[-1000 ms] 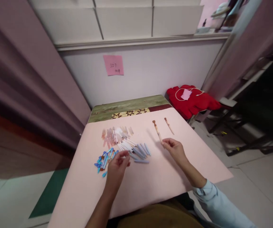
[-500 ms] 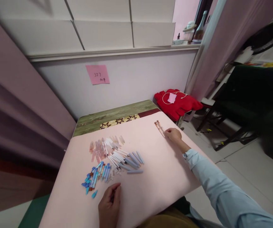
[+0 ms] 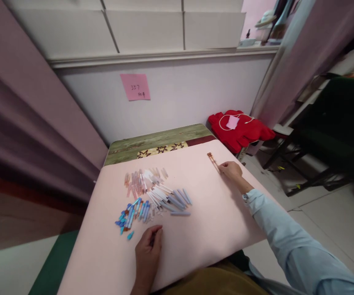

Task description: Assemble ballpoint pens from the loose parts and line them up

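Note:
At the right side of the table, my right hand (image 3: 232,171) pinches the near end of a slim pen with a brown top (image 3: 214,162). A second pen of the same kind lies close along it, their brown tops side by side. My left hand (image 3: 149,242) rests near the front edge with its fingers curled in, and nothing shows in it. Beyond it lies a spread of pen parts: blue barrels (image 3: 138,211), small blue toppers (image 3: 121,221), white refills (image 3: 161,194), grey-blue caps (image 3: 178,199) and clear pinkish tubes (image 3: 136,182). One blue topper (image 3: 130,235) sits apart, nearest my left hand.
A pale pink sheet (image 3: 195,241) covers most of the table, whose green wood-patterned far end (image 3: 158,137) shows. Behind the far right corner is a red cloth item (image 3: 241,133) with a white cord. A pink note (image 3: 135,87) hangs on the wall. A dark chair (image 3: 333,119) stands right.
The whole view has shifted, with the table appearing a little farther right and up. The two brown-topped pens now lie closer together by my right hand. My left hand keeps its curled pose.

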The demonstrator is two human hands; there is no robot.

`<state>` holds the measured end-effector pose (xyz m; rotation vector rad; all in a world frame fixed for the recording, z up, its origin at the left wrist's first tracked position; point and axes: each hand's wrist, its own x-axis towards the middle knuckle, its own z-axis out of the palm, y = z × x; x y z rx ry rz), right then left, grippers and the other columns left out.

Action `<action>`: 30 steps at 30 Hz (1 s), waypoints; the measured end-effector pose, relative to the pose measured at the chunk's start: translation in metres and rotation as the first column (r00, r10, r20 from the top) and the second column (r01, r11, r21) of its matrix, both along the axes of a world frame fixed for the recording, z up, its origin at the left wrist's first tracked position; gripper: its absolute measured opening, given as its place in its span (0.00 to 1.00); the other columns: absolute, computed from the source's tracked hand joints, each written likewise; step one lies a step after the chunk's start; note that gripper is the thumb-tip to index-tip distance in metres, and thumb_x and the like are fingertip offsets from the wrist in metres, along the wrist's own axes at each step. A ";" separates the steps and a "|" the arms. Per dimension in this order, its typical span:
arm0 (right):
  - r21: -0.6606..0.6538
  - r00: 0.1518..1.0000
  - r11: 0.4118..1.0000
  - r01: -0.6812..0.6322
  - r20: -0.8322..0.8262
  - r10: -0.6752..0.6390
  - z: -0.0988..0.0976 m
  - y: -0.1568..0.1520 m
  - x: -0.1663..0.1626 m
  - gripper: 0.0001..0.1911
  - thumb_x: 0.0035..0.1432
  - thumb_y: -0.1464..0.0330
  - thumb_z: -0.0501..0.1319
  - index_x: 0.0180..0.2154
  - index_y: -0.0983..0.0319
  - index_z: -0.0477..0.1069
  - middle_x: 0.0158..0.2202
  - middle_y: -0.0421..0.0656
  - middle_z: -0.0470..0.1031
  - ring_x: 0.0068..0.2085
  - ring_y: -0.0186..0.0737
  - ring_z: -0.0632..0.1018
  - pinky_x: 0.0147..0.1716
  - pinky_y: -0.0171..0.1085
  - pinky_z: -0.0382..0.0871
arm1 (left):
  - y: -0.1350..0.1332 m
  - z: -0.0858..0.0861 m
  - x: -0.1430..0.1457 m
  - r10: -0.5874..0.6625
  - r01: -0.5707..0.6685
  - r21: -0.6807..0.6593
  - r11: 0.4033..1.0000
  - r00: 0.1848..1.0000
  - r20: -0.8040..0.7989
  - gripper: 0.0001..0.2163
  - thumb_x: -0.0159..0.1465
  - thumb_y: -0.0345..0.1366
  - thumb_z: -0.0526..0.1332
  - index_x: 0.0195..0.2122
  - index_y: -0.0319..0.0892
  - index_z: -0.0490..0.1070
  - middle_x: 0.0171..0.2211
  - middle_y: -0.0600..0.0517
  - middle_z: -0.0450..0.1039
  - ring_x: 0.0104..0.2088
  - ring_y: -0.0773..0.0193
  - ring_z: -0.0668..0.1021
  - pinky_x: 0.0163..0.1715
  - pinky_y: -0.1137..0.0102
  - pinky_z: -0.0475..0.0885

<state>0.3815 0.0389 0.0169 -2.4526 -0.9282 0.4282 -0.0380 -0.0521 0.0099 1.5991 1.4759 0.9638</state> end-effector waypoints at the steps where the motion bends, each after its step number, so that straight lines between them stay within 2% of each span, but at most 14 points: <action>1: -0.003 1.000 1.000 -0.017 -0.001 0.017 0.001 -0.002 0.000 0.13 0.48 0.60 0.61 0.33 0.59 0.80 0.31 0.44 0.80 0.30 0.40 0.74 0.28 0.35 0.60 | -0.001 0.001 0.001 -0.005 0.005 0.014 1.000 1.000 0.004 0.13 0.59 0.46 0.61 0.36 0.42 0.76 0.32 0.49 0.78 0.33 0.58 0.79 0.33 0.67 0.75; 7: -0.007 0.998 0.999 -0.054 0.026 0.054 -0.009 -0.012 0.013 0.18 0.48 0.56 0.62 0.36 0.61 0.81 0.30 0.48 0.79 0.28 0.43 0.73 0.27 0.38 0.59 | -0.009 0.000 0.006 -0.022 0.022 0.067 0.997 1.000 0.000 0.08 0.61 0.39 0.59 0.35 0.42 0.75 0.33 0.49 0.77 0.34 0.62 0.78 0.35 0.70 0.73; 8: 0.027 0.997 0.998 -0.053 0.051 0.051 -0.012 -0.014 0.012 0.20 0.49 0.55 0.62 0.38 0.61 0.81 0.31 0.49 0.79 0.29 0.44 0.73 0.28 0.39 0.59 | -0.010 -0.002 0.006 -0.016 0.016 0.065 0.998 1.000 0.012 0.08 0.62 0.38 0.58 0.35 0.42 0.75 0.33 0.50 0.77 0.33 0.63 0.77 0.34 0.70 0.72; 10: 0.181 0.994 0.983 0.013 0.104 -0.032 -0.017 -0.022 0.000 0.24 0.50 0.54 0.61 0.43 0.62 0.79 0.33 0.50 0.79 0.30 0.44 0.74 0.31 0.41 0.61 | -0.012 -0.007 0.005 -0.006 0.004 0.053 0.999 0.999 0.042 0.07 0.62 0.37 0.58 0.36 0.42 0.75 0.32 0.50 0.76 0.31 0.64 0.77 0.32 0.71 0.71; 12: 0.386 0.997 0.922 0.007 0.065 -0.035 -0.021 -0.036 -0.028 0.25 0.53 0.53 0.59 0.45 0.61 0.77 0.33 0.48 0.79 0.31 0.43 0.75 0.34 0.40 0.64 | -0.014 -0.011 0.005 -0.003 -0.001 0.046 0.999 0.998 0.069 0.07 0.62 0.37 0.58 0.36 0.42 0.75 0.32 0.50 0.76 0.30 0.65 0.76 0.30 0.72 0.71; 14: 0.481 0.996 0.874 -0.072 -0.012 0.089 -0.023 -0.054 -0.067 0.26 0.54 0.51 0.58 0.45 0.62 0.77 0.33 0.47 0.79 0.31 0.42 0.75 0.34 0.39 0.66 | -0.015 -0.014 0.006 0.003 -0.007 0.039 0.999 0.995 0.097 0.07 0.61 0.37 0.59 0.36 0.42 0.74 0.32 0.50 0.75 0.29 0.66 0.75 0.29 0.72 0.70; 17: 0.494 0.930 0.850 -0.184 -0.192 0.312 -0.027 -0.081 -0.125 0.24 0.55 0.51 0.59 0.42 0.64 0.77 0.32 0.46 0.79 0.31 0.40 0.76 0.33 0.37 0.68 | -0.015 -0.014 0.005 0.049 -0.052 0.014 0.999 0.987 0.152 0.07 0.60 0.38 0.61 0.35 0.42 0.74 0.31 0.51 0.75 0.28 0.66 0.74 0.29 0.72 0.69; 20: 0.478 0.896 0.845 -0.239 -0.228 0.382 -0.030 -0.099 -0.158 0.21 0.56 0.52 0.59 0.40 0.62 0.78 0.33 0.44 0.80 0.32 0.40 0.77 0.36 0.37 0.69 | -0.006 -0.007 -0.007 0.148 -0.152 0.010 0.988 0.974 0.170 0.08 0.60 0.40 0.62 0.36 0.42 0.73 0.30 0.52 0.74 0.27 0.67 0.73 0.29 0.72 0.69; 23: 0.501 0.898 0.829 -0.247 -0.203 0.391 -0.031 -0.105 -0.163 0.21 0.56 0.53 0.59 0.39 0.62 0.78 0.33 0.44 0.80 0.33 0.40 0.77 0.37 0.37 0.70 | 0.012 0.006 -0.030 0.272 -0.270 0.131 0.954 0.962 -0.002 0.07 0.61 0.39 0.61 0.35 0.43 0.73 0.29 0.53 0.72 0.27 0.66 0.72 0.30 0.71 0.68; 25: 0.502 0.897 0.829 -0.248 -0.204 0.392 -0.031 -0.104 -0.161 0.20 0.56 0.53 0.59 0.39 0.62 0.78 0.33 0.43 0.80 0.33 0.40 0.77 0.36 0.36 0.70 | 0.027 0.015 -0.045 0.279 -0.229 0.213 0.950 0.928 -0.248 0.04 0.60 0.37 0.61 0.32 0.43 0.73 0.30 0.52 0.71 0.30 0.65 0.73 0.33 0.70 0.67; 27: 0.491 0.897 0.832 -0.256 -0.200 0.394 -0.031 -0.104 -0.160 0.20 0.56 0.53 0.59 0.39 0.62 0.78 0.33 0.43 0.80 0.32 0.40 0.77 0.36 0.36 0.70 | 0.041 0.022 -0.054 0.298 -0.221 0.220 0.950 0.851 -0.432 0.02 0.59 0.34 0.61 0.30 0.44 0.72 0.33 0.51 0.71 0.34 0.63 0.74 0.35 0.70 0.66; 30: 0.479 0.897 0.835 -0.272 -0.189 0.401 -0.031 -0.105 -0.161 0.19 0.56 0.54 0.59 0.38 0.61 0.78 0.32 0.43 0.80 0.32 0.40 0.77 0.36 0.36 0.70 | 0.058 0.026 -0.053 0.296 -0.228 0.190 0.955 0.759 -0.580 0.03 0.60 0.34 0.59 0.32 0.45 0.72 0.35 0.51 0.72 0.40 0.61 0.74 0.36 0.69 0.65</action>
